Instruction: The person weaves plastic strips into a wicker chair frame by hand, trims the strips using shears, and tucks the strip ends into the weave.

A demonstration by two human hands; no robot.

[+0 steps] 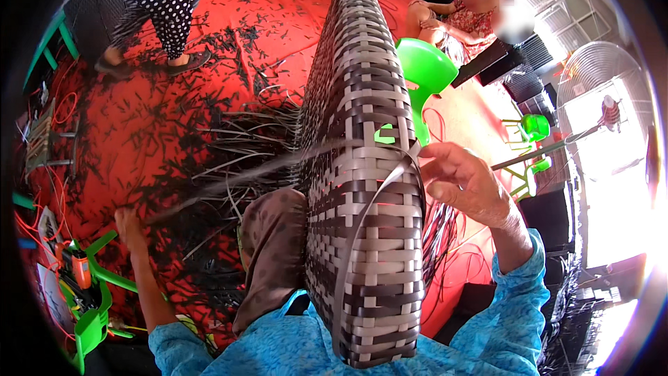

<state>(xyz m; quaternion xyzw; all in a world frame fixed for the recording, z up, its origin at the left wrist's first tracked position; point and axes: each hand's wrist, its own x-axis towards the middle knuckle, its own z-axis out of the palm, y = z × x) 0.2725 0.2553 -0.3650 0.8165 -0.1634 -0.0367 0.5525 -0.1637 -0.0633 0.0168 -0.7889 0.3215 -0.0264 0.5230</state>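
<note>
Between my knees stands a tall woven panel (376, 251) of flat grey and dark brown plastic strips, its narrow edge toward me. My left hand (129, 228) is out to the left, closed on a long flat strip (243, 179) that runs taut to the panel and is blurred by motion. Another loose grey strip (355, 233) curves down over the panel's edge. My right hand (465, 184) is at the panel's right side, fingers bent and thumb apart, with fingertips close to the grey strip at the corner. Loose strip ends (257, 136) fan out from the panel's left side.
Red sheeting (264, 7) littered with dark scraps covers the floor. A green plastic chair (424, 69) stands behind the panel, another green seat (90, 334) at lower left. A large fan (605, 111) is at right. One person stands at upper left; another sits at upper right.
</note>
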